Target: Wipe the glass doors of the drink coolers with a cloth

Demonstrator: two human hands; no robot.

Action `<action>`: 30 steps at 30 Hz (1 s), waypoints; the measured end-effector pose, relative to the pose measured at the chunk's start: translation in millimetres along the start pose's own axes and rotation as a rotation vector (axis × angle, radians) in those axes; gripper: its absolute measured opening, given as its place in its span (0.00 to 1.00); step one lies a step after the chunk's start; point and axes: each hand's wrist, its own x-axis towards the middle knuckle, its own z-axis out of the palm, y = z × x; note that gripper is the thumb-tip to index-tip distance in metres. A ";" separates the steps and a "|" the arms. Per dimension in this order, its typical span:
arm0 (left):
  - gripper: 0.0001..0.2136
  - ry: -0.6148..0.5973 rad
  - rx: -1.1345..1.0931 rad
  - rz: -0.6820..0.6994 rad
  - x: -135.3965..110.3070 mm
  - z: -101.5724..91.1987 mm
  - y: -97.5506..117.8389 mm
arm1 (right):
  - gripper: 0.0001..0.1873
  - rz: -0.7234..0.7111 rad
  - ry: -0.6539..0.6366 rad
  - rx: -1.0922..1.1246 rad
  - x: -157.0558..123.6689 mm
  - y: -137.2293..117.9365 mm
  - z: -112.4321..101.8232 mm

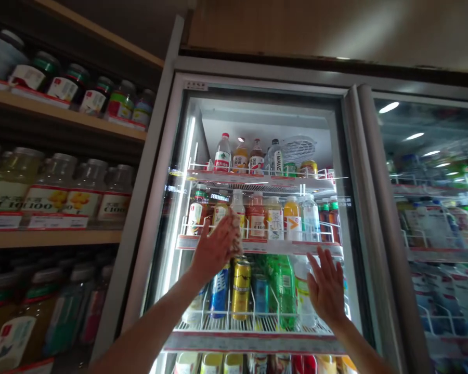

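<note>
In front of a lit drinks fridge with a glass door [265,106], both my hands are raised. My left hand [215,247] has its fingers stretched out and holds nothing. Beside its fingertips a pale reflection shows in the glass; whether they touch I cannot tell. To the right, my right hand [327,285] is spread, palm towards the glass, also with nothing in it. Behind the glass stand a gold can [241,287], a blue can [220,292] and a green bottle [284,291]. An orange drink bottle [292,218] stands on the shelf above.
Wooden shelves [78,122] with several juice bottles [86,187] run along the left. A grey door frame [390,234] separates this fridge from a second glass door [444,218] on the right. On the top fridge shelf stands a red-capped water bottle [222,153].
</note>
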 end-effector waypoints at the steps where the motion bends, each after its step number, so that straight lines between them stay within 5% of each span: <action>1: 0.17 0.031 0.022 -0.081 -0.2 -0.7 -2.6 | 0.31 -0.002 0.001 0.001 0.1 0.0 0.0; 4: 0.18 0.117 0.076 -0.337 1.2 -2.6 -6.8 | 0.31 -0.015 0.012 0.001 0.4 0.0 -0.1; 9: 0.17 -0.003 0.021 0.049 0.1 -1.9 -3.8 | 0.31 -0.019 0.014 0.000 -0.4 0.8 0.3; 14: 0.20 0.106 0.125 -0.356 -3.7 -5.6 -23.1 | 0.31 -0.018 0.010 -0.004 -0.9 0.7 0.5; 18: 0.17 0.006 0.068 -0.122 -6.0 -8.5 -32.3 | 0.31 -0.017 0.017 -0.007 -0.1 -0.7 -0.2; 23: 0.23 0.138 0.143 -0.367 -6.3 -12.2 -54.7 | 0.31 -0.014 0.016 -0.007 0.2 -1.7 0.2; 27: 0.25 0.030 0.084 -0.227 -8.4 -11.7 -60.0 | 0.31 -0.006 0.018 -0.008 -0.7 -1.5 0.6; 30: 0.22 0.090 0.106 -0.297 -7.7 -9.0 -59.9 | 0.31 0.008 -0.001 -0.011 -1.9 -2.6 1.8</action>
